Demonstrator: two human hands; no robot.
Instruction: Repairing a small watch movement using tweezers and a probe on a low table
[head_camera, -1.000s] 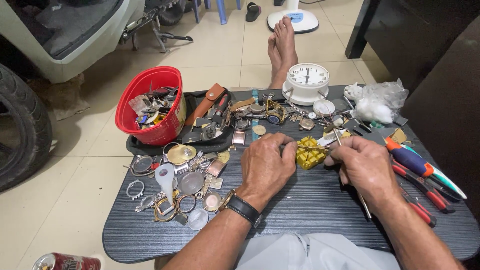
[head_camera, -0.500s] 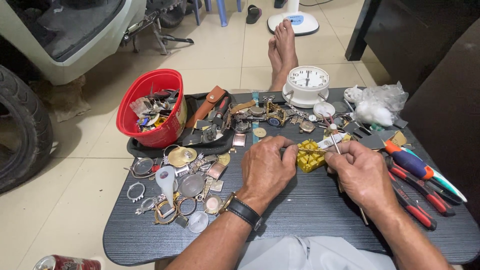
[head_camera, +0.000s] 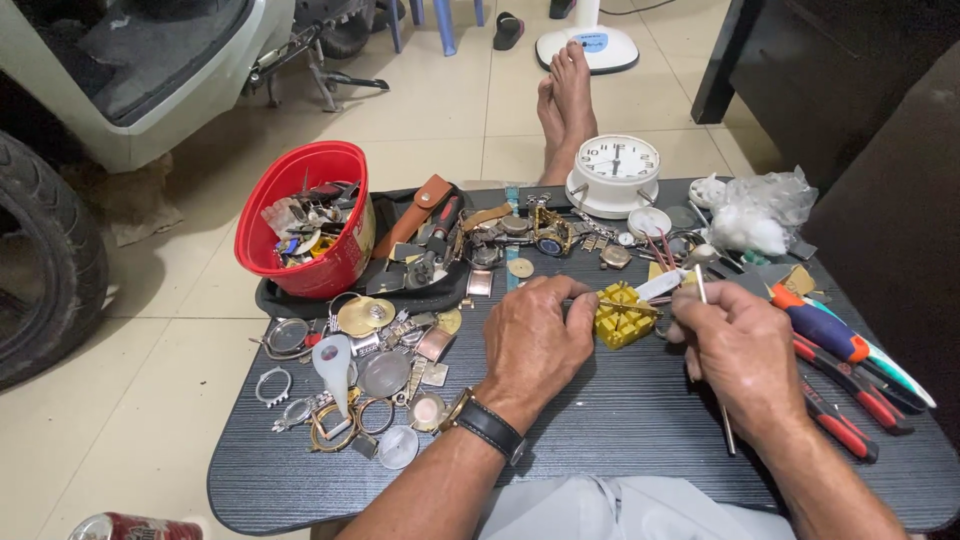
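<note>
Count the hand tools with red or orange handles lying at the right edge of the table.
3: an orange-and-blue screwdriver, red-handled pliers below it, and another red-handled tool nearest the table edge. More may lie hidden beneath them.

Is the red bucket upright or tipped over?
Tipped. The red bucket lies on its side at the table's left rear, its mouth facing the camera, with watch parts piled inside it.

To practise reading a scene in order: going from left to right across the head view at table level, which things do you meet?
Red bowl of parts → left hand → yellow holder block → right hand holding a thin metal tool → red-handled pliers.
</note>
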